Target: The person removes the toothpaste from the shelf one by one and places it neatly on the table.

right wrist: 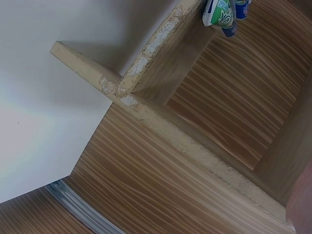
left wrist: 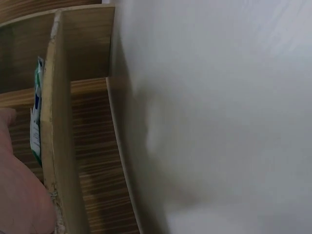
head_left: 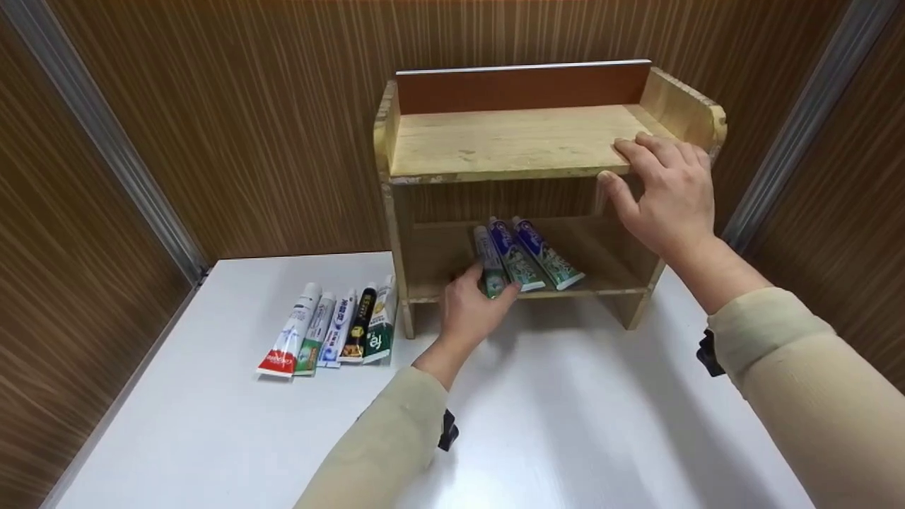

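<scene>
A small wooden shelf (head_left: 495,141) stands on the white table. Three toothpaste tubes lie on its lower board, two of them purple and green (head_left: 516,254) (head_left: 548,254). The leftmost, a grey-white and green toothpaste tube (head_left: 488,247), has its bottom end between the thumb and fingers of my left hand (head_left: 470,307), which pinches it. In the left wrist view, tube ends (left wrist: 35,131) show on the board beside the hand (left wrist: 22,195). My right hand (head_left: 672,187) grips the upper board's front edge near the right side, fingers on top and thumb in front.
Left of the shelf, several toothpaste tubes lie side by side on the table (head_left: 177,424), among them a red and white one (head_left: 290,336), a black one (head_left: 360,318) and a dark green one (head_left: 380,329). Wood-grain panels (head_left: 283,141) enclose the back and sides.
</scene>
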### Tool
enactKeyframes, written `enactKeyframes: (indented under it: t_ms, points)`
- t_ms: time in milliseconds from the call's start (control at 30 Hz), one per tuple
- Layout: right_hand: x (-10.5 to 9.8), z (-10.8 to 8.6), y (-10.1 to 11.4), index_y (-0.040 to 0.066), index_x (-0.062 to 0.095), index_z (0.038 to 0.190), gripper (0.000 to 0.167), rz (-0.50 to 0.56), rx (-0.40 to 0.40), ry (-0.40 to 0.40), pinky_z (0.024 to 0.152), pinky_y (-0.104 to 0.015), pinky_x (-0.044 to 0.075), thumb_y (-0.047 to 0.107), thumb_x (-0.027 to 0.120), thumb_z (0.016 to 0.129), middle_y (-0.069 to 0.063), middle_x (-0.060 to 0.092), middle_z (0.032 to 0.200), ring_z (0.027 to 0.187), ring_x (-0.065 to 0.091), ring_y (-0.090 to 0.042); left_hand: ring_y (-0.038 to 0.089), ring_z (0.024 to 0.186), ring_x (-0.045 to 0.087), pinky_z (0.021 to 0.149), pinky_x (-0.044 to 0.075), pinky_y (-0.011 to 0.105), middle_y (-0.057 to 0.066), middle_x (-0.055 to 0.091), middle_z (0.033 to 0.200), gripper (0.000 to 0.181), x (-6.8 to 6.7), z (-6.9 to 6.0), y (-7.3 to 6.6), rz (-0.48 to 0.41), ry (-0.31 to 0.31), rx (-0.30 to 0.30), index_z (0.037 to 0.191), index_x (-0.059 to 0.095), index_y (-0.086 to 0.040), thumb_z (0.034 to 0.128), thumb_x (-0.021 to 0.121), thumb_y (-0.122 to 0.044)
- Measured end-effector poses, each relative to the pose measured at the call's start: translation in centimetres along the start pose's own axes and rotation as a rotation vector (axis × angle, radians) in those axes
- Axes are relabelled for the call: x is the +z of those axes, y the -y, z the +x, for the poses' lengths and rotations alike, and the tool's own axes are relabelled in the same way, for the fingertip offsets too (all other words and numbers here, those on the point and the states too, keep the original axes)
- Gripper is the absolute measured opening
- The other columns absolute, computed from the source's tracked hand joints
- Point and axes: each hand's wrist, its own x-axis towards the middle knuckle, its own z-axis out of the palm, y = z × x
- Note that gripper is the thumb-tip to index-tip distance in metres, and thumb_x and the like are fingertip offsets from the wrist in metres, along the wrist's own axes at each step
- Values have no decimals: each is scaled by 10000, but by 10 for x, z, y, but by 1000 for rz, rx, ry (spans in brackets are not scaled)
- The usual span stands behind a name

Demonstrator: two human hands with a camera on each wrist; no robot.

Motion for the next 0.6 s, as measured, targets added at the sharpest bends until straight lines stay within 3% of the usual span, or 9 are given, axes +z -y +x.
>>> enactKeyframes:
  t_ms: [133, 300, 467, 600]
  points:
    - [-2, 1, -1, 129, 691, 1395, 515, -5, -2, 6, 1121, -615, 347, 485, 627, 1028, -187, 655, 1395, 1301, 550, -443, 273, 1097, 716, 922, 567, 430, 96, 770, 1228, 642, 3, -1, -1, 51, -1, 5, 1368, 698, -74, 883, 828, -474]
    - [-4, 1, -1, 118, 688, 1392, 522, -7, 2, 7, 1119, -613, 344, 492, 629, 1033, -186, 652, 1399, 1301, 545, -444, 280, 1162, 660, 1044, 495, 453, 76, 744, 1291, 710, 6, -1, -1, 79, 16, 0, 1399, 676, -95, 856, 850, -518]
    - [-4, 0, -2, 113, 695, 1377, 504, 3, -8, -7, 1106, -615, 350, 473, 644, 1028, -188, 661, 1381, 1289, 552, -450, 265, 1214, 657, 1196, 360, 483, 61, 746, 1290, 690, 8, -1, 1, 114, 6, 53, 1382, 678, -95, 843, 870, -483]
    - [-3, 1, -3, 107, 695, 1376, 510, 10, -22, -21, 1099, -628, 349, 475, 630, 1029, -196, 662, 1368, 1281, 554, -457, 265, 1194, 670, 1180, 378, 508, 71, 757, 1257, 618, 10, 0, 2, 120, -35, 111, 1321, 708, -78, 826, 878, -405]
